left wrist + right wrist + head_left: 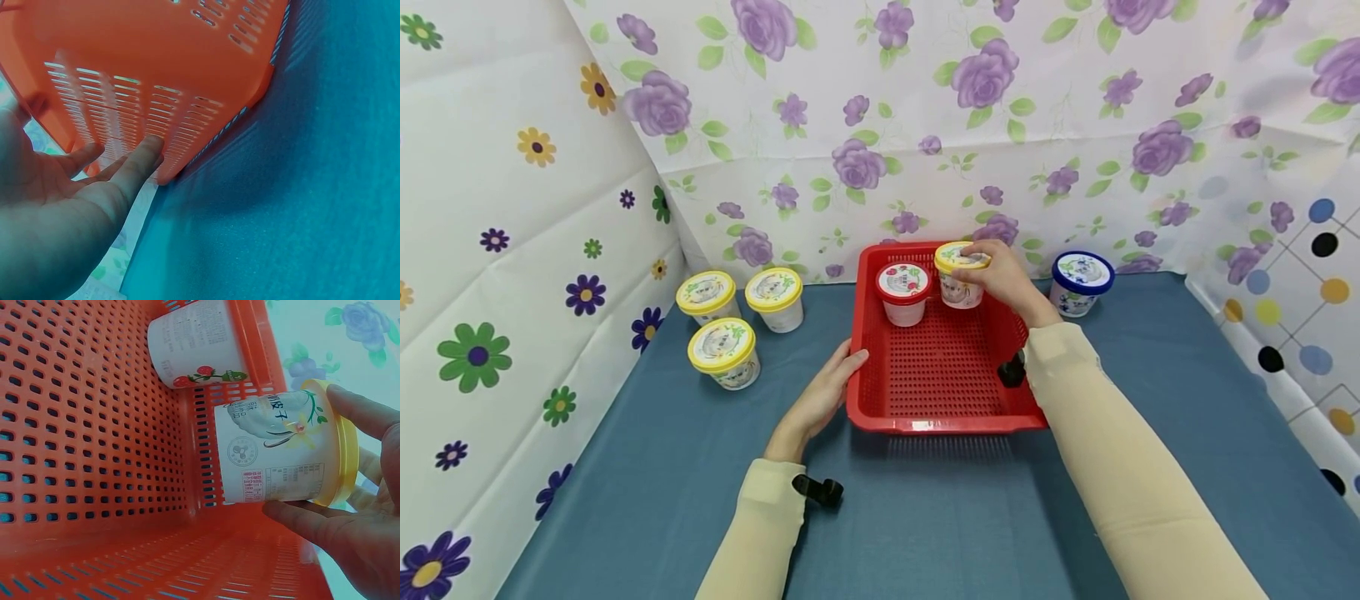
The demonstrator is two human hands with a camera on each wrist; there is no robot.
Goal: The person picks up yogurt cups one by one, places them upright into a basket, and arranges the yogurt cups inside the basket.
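My right hand [1002, 275] grips a yogurt cup with a yellow lid [962, 288] from above, at the back right of a red plastic basket [943, 423]. In the right wrist view, the fingers and thumb go round the lid and side of this cup [275, 450]. Beside it in the basket stands a red-lidded yogurt cup [904, 293], upright and apart from it. At the basket's left side is my left hand [823, 392], thumb over the rim. Its fingers [134, 165] touch the slotted outer wall in the left wrist view.
Several more yellow-lidded cups [724, 354] stand at the left of the blue-covered table [925, 517]. A blue-lidded cup [1080, 283] stands right of the basket. Floral cloth [850, 108] rises behind and on both sides.
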